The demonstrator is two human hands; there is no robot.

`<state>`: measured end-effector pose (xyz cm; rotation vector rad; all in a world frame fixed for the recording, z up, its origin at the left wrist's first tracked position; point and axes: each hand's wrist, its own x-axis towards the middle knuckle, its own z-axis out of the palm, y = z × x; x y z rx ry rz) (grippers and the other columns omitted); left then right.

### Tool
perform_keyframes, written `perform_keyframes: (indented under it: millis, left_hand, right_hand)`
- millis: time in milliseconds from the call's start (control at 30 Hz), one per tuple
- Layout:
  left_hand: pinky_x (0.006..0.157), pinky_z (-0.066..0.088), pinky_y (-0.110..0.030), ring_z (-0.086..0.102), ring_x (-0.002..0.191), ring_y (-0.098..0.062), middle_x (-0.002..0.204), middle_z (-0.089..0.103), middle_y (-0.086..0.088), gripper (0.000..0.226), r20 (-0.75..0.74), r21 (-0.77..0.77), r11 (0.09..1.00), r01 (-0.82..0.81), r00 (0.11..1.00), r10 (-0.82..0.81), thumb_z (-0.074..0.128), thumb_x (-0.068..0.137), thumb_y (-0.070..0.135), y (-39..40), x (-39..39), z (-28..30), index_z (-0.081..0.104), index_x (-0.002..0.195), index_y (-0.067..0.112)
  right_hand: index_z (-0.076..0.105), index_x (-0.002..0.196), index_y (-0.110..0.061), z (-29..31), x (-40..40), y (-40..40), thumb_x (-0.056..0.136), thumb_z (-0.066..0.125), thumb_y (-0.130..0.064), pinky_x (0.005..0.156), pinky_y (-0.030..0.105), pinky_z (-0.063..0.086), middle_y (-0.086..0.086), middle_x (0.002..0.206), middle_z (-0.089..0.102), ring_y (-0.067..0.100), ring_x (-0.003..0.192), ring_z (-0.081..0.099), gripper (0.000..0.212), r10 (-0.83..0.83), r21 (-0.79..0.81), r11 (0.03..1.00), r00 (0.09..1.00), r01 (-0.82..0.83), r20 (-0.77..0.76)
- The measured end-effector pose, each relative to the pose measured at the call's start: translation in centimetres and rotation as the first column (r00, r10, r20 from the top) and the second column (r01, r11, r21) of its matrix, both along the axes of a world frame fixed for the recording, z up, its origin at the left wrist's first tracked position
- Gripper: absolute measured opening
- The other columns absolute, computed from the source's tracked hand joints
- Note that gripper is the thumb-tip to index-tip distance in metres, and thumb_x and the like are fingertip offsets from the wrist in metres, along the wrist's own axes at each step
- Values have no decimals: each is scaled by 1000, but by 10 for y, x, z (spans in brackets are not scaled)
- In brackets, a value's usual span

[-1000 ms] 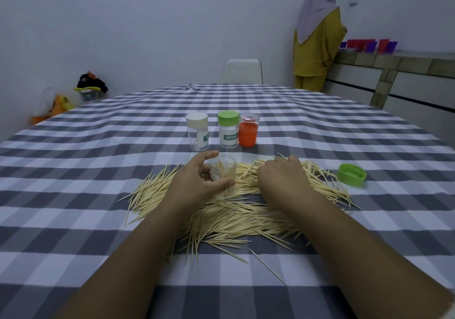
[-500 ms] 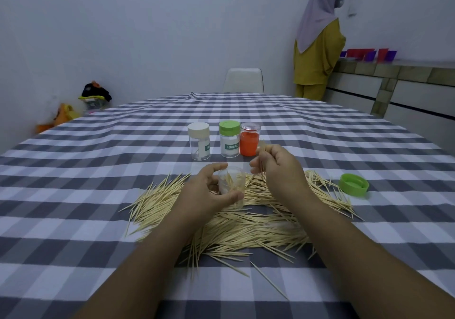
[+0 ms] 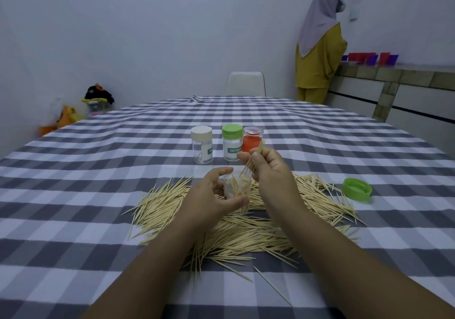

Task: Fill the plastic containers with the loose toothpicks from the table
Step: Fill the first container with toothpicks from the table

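A small bunch of toothpicks [image 3: 253,159] is pinched between the thumb and fingers of the right hand [image 3: 267,168], with the lower tips angled down into the open mouth of a clear plastic container [image 3: 236,188]. The container is gripped by the left hand [image 3: 209,195], whose thumb and fingers are curled round its sides; it is held upright just above the desk, and a few toothpicks can be seen inside it. Both forearms are stretched forward from the bottom of the view.

Beneath and around the hands, a wide heap of loose toothpicks [image 3: 246,230] is spread over the desk [image 3: 73,220], which is covered with a grey and white checked cloth. A few single sticks are scattered nearer the viewer. To the right of the heap, just beside its edge, a green lid [image 3: 357,190] is lying on the cloth.

Behind the hands, three small containers are lined up close together: one with a cream cap [image 3: 202,144], one with a green cap [image 3: 232,142] and a label reading "TOOTHPICK", and a clear-topped one with orange contents [image 3: 252,138].

At the far end of the desk a white chair [image 3: 245,83] is placed. In the back right corner, a person in a yellow garment [image 3: 320,48] is standing at a counter with red and purple items on it.
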<state>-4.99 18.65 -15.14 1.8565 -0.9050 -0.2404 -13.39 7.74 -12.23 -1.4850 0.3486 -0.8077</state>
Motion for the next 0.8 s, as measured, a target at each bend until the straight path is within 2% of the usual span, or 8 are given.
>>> perform_keyframes:
  millis: [67, 167, 300, 400, 500, 633, 700, 800]
  left_hand:
    - [77, 50, -15, 64, 82, 9, 92, 69, 14, 63, 0, -1, 1000, 0, 1000, 0, 85, 67, 31, 0, 0, 0, 48, 117, 43]
    - [79, 51, -17, 64, 84, 7, 91, 69, 13, 64, 4, -5, 1000, 2, 1000, -2, 84, 68, 29, 0, 1, 0, 50, 122, 39]
    - [68, 46, -5, 64, 81, 9, 90, 69, 12, 64, 13, 0, 1000, 1, 1000, -1, 84, 69, 29, -1, 1, -1, 49, 122, 38]
    - [67, 48, -6, 65, 80, 6, 91, 69, 10, 63, 8, -9, 1000, -5, 1000, 5, 84, 69, 31, 0, 3, -1, 50, 122, 37]
    - [68, 49, -8, 65, 80, 6, 91, 68, 13, 64, -7, -16, 1000, -3, 1000, 2, 83, 70, 29, 0, 3, 1, 49, 123, 36]
    - [63, 45, -5, 64, 82, 8, 95, 67, 14, 65, -6, -1, 1000, -7, 1000, 7, 83, 69, 30, 1, 3, 1, 49, 123, 37]
    - [64, 44, -5, 63, 84, 8, 97, 67, 14, 65, -10, 10, 1000, -10, 1000, 10, 83, 69, 33, 1, 3, 2, 48, 123, 39]
    - [66, 44, -7, 64, 87, 6, 99, 67, 13, 65, -19, 13, 1000, -8, 1000, 9, 83, 69, 33, 2, 3, 3, 48, 124, 39]
  right_hand:
    - [58, 100, -21, 3, -1, 1, 101, 41, -19, 77, 13, 47, -6, 104, 72, 3, 100, 63, 17, -3, -22, 1000, 1000, 3, 20]
    - [58, 102, -20, 5, -1, 3, 101, 41, -19, 83, 19, 49, -6, 107, 70, 2, 100, 63, 17, 25, -27, 999, 1000, -25, 9]
    - [55, 103, -24, 1, -1, 7, 102, 40, -24, 61, 17, 50, -7, 110, 67, 1, 86, 62, 15, 27, -24, 999, 982, -32, -187]
    - [55, 115, -25, 2, -1, 7, 101, 41, -26, 65, 23, 48, -5, 115, 63, 5, 91, 59, 20, 14, -31, 999, 965, -23, -262]
    - [52, 128, -26, 6, -3, 4, 101, 41, -29, 67, 19, 41, -6, 125, 57, 8, 104, 53, 29, 60, -29, 997, 949, -73, -309]
    - [53, 128, -27, 13, -11, -16, 101, 42, -31, 98, 34, 39, -4, 128, 59, 14, 120, 51, 30, 49, -143, 984, 924, -111, -380]
    - [54, 130, -23, 17, -19, -28, 100, 44, -27, 95, 31, 37, -2, 128, 59, 14, 120, 51, 32, -8, -284, 946, 863, -157, -505]
    - [52, 135, -20, 18, -27, -42, 99, 48, -21, 98, 29, 38, 0, 137, 53, 17, 124, 49, 37, -201, -514, 771, 621, -377, -757]
